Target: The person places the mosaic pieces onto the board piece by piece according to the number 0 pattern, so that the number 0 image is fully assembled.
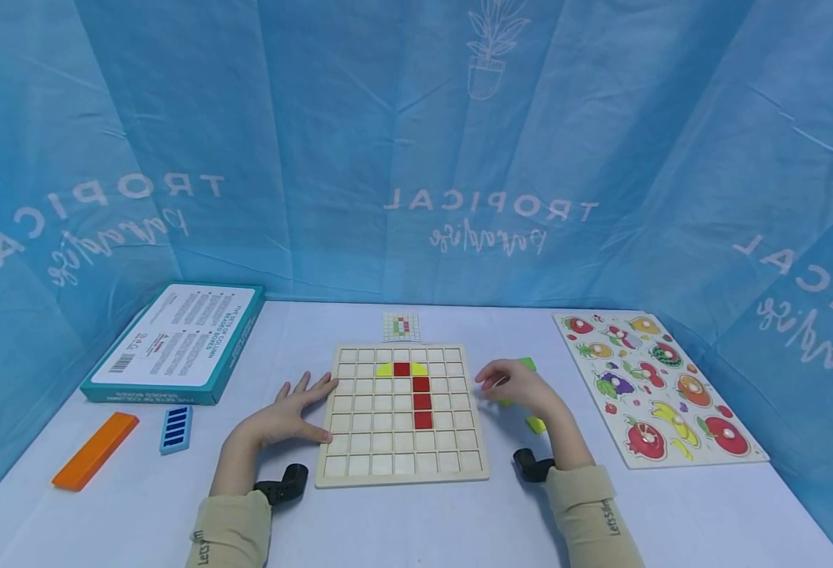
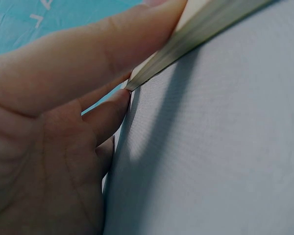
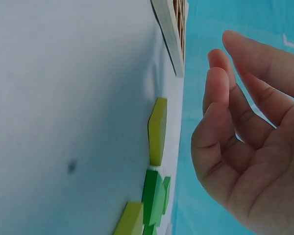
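Observation:
A wooden grid board (image 1: 360, 467) lies flat in the middle of the table. Several red square tiles (image 1: 423, 402) sit in its cells, with a yellow curved piece (image 1: 385, 370) on either side of the topmost one. My left hand (image 1: 285, 414) rests its thumb and fingertips along the board's left edge, fingers spread. Just off the right edge hovers my right hand (image 1: 519, 386), fingers loosely bent; in the right wrist view nothing is between them. Below it lie yellow blocks (image 3: 158, 132) and green blocks (image 3: 152, 196), partly hidden by the hand in the head view.
A small pattern card (image 1: 401, 326) lies behind the board. At left are a teal box (image 1: 175, 335), an orange bar (image 1: 95, 452) and a blue slotted block (image 1: 176, 430). A fruit puzzle board (image 1: 654, 386) lies at right. Blue curtains (image 1: 416, 142) hang behind the table.

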`<state>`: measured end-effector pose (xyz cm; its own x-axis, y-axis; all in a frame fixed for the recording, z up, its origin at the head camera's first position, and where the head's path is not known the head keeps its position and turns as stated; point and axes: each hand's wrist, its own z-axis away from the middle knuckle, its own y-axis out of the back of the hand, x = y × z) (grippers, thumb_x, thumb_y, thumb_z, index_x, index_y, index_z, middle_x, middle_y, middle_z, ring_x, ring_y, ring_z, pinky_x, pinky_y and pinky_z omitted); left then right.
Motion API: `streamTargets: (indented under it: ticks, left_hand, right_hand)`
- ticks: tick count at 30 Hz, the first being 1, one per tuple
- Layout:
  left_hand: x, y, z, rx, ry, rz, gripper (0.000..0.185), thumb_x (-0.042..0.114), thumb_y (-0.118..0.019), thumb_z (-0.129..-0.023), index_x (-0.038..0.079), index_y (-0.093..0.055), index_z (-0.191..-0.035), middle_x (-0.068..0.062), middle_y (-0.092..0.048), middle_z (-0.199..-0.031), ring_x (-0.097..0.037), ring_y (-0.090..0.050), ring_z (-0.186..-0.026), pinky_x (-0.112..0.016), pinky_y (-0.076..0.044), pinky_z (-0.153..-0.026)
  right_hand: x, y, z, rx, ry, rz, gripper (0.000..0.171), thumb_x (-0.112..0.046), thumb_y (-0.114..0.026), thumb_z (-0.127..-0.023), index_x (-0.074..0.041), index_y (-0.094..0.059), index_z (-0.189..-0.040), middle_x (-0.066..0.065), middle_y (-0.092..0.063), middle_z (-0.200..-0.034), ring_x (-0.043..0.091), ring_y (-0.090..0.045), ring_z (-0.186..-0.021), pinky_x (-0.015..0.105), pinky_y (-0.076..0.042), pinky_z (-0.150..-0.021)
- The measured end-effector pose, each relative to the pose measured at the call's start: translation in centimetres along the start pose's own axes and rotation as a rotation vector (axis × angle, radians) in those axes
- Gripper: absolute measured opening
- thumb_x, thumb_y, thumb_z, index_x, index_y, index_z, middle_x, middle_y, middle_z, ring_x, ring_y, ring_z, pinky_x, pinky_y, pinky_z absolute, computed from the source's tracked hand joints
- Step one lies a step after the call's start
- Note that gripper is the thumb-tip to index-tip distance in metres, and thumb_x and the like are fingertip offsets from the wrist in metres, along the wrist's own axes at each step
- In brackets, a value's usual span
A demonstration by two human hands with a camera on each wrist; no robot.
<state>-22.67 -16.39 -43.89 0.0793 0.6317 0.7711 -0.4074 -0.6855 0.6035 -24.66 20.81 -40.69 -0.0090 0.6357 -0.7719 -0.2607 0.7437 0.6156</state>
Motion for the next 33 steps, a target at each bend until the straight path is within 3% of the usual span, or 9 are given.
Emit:
streamTargets:
  ticks: [12,22,33]
  left_hand:
    - [0.0,0.0,0.0,0.000,0.006,0.000,0.103,0.031,-0.081,-0.059,0.007,-0.029,-0.144,-0.016,-0.013,-0.153,-0.040,0.011,-0.139,-0.059,0.012,-0.109]
    - [0.0,0.1,0.1,-0.016,-0.017,-0.010,0.103,0.033,-0.080,-0.059,0.005,-0.028,-0.144,-0.017,-0.012,-0.152,-0.040,0.010,-0.139,-0.056,0.013,-0.110]
    - [-0.1,0.1,0.3,-0.022,-0.055,0.039,0.106,0.041,-0.080,-0.058,0.007,-0.028,-0.144,-0.016,-0.011,-0.152,-0.039,0.013,-0.138,-0.055,0.018,-0.108]
  right_hand:
    - [1.7,1.0,-0.1,0.069,-0.068,0.007,0.017,0.001,-0.064,-0.080,-0.004,-0.065,-0.096,0.006,-0.062,-0.088,0.019,-0.054,-0.080,0.030,-0.049,-0.069]
    - [1.8,0.7,-0.1,0.089,-0.150,0.155,0.022,0.002,-0.072,-0.071,-0.008,-0.066,-0.090,0.006,-0.061,-0.092,0.020,-0.054,-0.082,0.034,-0.050,-0.071]
    - [1.9,0.7,-0.1,0.109,-0.160,0.204,0.023,0.000,-0.074,-0.070,-0.009,-0.066,-0.090,0.009,-0.059,-0.093,0.023,-0.054,-0.081,0.034,-0.049,-0.070]
